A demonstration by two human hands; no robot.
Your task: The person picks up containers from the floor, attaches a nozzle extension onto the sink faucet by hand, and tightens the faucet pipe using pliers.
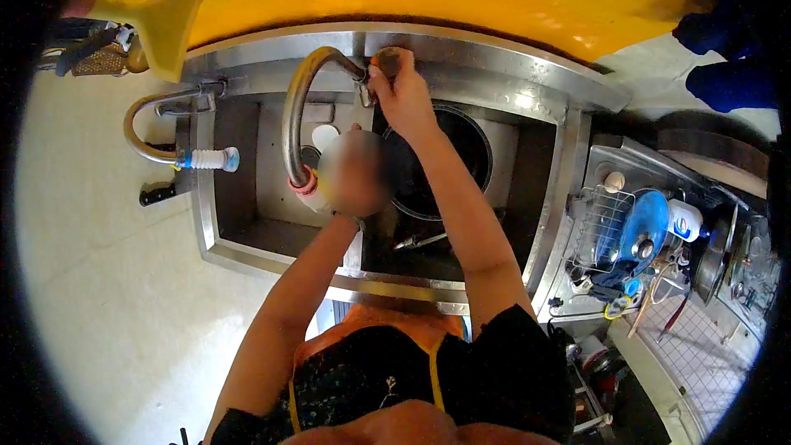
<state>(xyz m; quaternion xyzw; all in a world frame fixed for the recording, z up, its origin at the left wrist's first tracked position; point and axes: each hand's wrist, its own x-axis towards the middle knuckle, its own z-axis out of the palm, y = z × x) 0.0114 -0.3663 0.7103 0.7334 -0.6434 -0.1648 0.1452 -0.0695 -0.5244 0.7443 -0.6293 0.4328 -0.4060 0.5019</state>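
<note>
My right hand (pixel 402 97) reaches to the back ledge of a steel double sink (pixel 544 194), beside the base of the curved faucet (pixel 298 107). Its fingers are closed round a small dark brownish thing that I cannot make out. Over the divider between the basins is my left hand (pixel 356 173), blurred, close to the faucet's spout end (pixel 306 188); its fingers and anything in them are hidden. A large black pan (pixel 465 156) lies in the right basin, partly behind my right forearm. A white round item (pixel 325 137) is in the left basin.
A second faucet with a white ribbed hose (pixel 210 159) stands at the left. Beside it lies a black-handled knife (pixel 157 194). To the right are a wire rack (pixel 601 227), a blue lid (pixel 645 222) and a white bottle (pixel 684 220). A yellow scoop-like item (pixel 169 31) is at the upper left.
</note>
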